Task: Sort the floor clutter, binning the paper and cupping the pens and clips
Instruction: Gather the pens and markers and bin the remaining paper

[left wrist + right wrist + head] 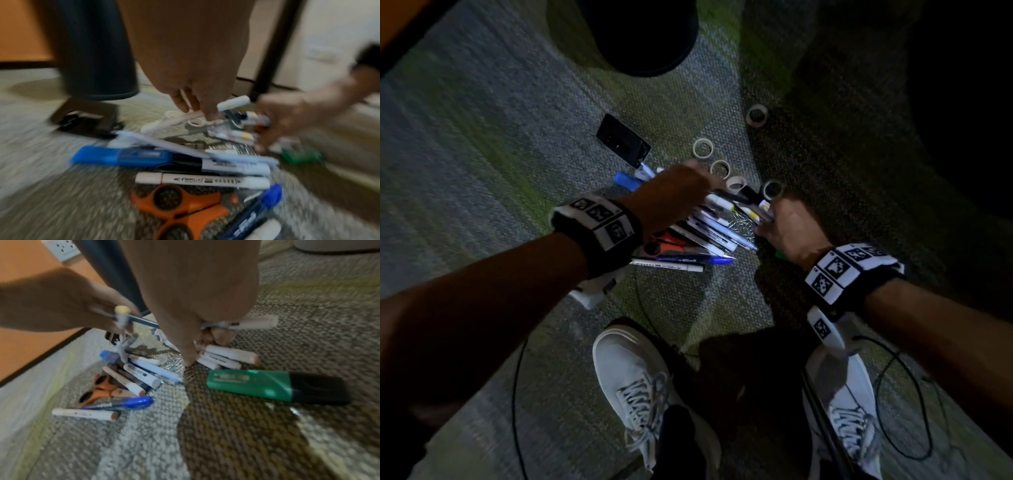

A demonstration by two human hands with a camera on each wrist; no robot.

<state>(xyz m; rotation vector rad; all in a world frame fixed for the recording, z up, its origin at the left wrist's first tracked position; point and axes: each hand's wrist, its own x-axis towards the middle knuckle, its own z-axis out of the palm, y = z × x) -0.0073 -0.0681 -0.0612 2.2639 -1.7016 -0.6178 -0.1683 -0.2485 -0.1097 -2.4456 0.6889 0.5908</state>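
While both hands (726, 212) clutch smooth cylindrical pens (717, 233), flat green highlighter (277, 386) lies on nubby carpet (226, 443)

Dim grey-green carpet (482, 144), orange wall (30, 272)

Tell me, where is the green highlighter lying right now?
In the right wrist view the green highlighter lies flat on the carpet, right of the pen pile and just beside the right hand; the head view almost hides it under that hand.
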